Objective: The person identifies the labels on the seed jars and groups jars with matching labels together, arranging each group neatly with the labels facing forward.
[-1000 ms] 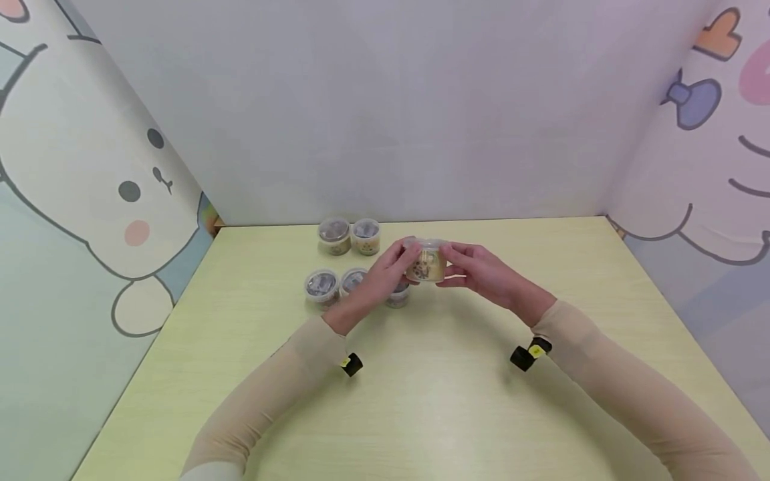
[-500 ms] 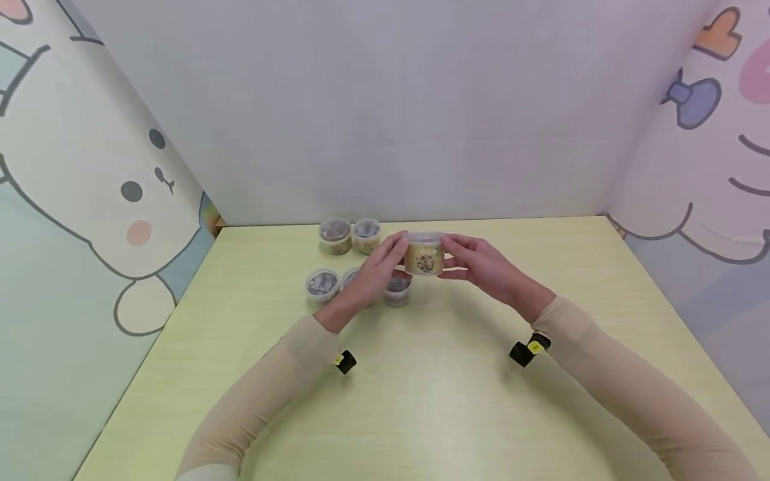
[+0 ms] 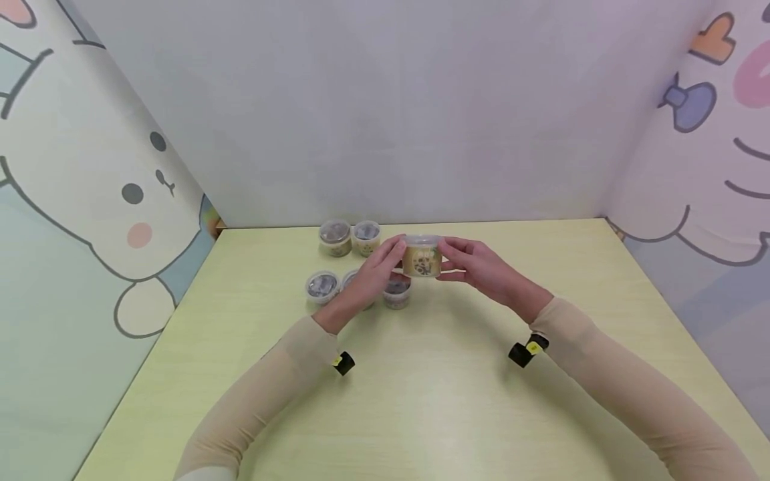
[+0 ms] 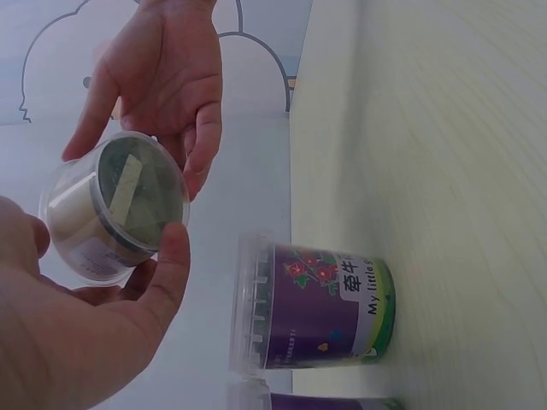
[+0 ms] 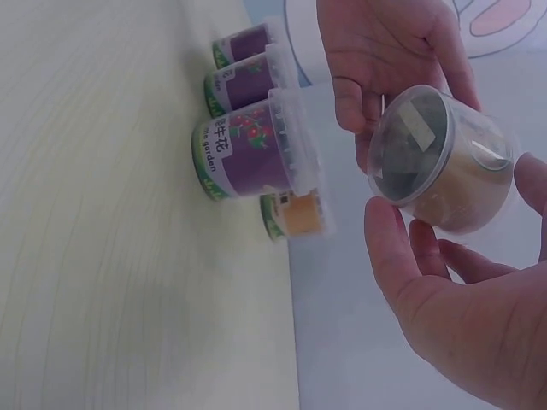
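Observation:
A small clear-lidded plastic tub [image 3: 422, 260] with a yellow panda-picture label is held up above the table between both hands. My left hand [image 3: 374, 270] grips its left side, thumb in front. On the opposite side my right hand [image 3: 484, 267] pinches it between thumb and fingers. Both wrist views show the tub's base end, with a pale strip on dark contents. Below and behind the left hand stands a purple-labelled tub [image 4: 320, 303], partly covered by that hand in the head view.
Two more purple tubs [image 5: 241, 85] line up with that one at the left, one mostly behind the left forearm. Farther back, near the wall, stand two tubs [image 3: 335, 238], one seen with an orange label. Printed panels [image 3: 686, 167] flank the pale wooden table [image 3: 433, 387].
Both hands have raised the held tub slightly and shifted it left. Its label now faces the head camera more squarely. The standing tubs have stayed put.

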{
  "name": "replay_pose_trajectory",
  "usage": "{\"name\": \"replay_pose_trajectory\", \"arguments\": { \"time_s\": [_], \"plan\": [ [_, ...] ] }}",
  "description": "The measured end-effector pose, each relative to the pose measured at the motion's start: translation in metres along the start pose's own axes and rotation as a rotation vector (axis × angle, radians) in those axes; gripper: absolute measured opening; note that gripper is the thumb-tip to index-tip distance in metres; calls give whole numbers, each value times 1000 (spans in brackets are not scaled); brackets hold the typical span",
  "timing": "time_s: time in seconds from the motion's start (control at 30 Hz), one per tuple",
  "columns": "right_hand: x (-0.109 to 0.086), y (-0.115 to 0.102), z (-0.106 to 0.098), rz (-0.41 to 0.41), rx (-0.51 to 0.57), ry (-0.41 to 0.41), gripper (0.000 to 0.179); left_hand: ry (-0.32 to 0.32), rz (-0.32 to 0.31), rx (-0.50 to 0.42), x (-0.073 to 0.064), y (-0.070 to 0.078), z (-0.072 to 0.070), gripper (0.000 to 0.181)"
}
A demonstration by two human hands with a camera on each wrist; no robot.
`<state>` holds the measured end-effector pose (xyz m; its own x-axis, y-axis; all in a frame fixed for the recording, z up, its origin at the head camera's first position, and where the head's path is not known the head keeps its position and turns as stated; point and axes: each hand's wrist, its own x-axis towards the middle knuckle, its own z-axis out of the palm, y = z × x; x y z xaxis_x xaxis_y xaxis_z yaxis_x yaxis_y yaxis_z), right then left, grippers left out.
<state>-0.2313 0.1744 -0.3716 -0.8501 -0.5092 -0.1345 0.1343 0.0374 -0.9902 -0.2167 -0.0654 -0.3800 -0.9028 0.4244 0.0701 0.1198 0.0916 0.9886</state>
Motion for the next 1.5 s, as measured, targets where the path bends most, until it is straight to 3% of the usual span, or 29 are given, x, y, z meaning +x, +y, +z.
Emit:
{"name": "replay_pose_trajectory", "arguments": {
  "time_s": [0.3,0.47,0.7,0.93,1.3,1.5],
  "plan": [
    [2,2,-2,-2,-6,-6,66,-22,-66,14,1,2,-5,58],
    [3,-1,-3,15,14,-6,64,-91,-97,22,2,6,-13,60],
    [3,-7,-5,15,-7,-17,64,-221,-86,17,7,15,-26,57],
    [5,-10,-6,13,-6,-48,67,-235,-143,90,11,25,-38,60],
    [6,-15,-7,31,-35,-49,66,-252,-154,62,14,32,-37,58],
    [15,-25,-10,12,-44,-90,63,-277,-146,142,26,42,-47,58]
  ]
}}
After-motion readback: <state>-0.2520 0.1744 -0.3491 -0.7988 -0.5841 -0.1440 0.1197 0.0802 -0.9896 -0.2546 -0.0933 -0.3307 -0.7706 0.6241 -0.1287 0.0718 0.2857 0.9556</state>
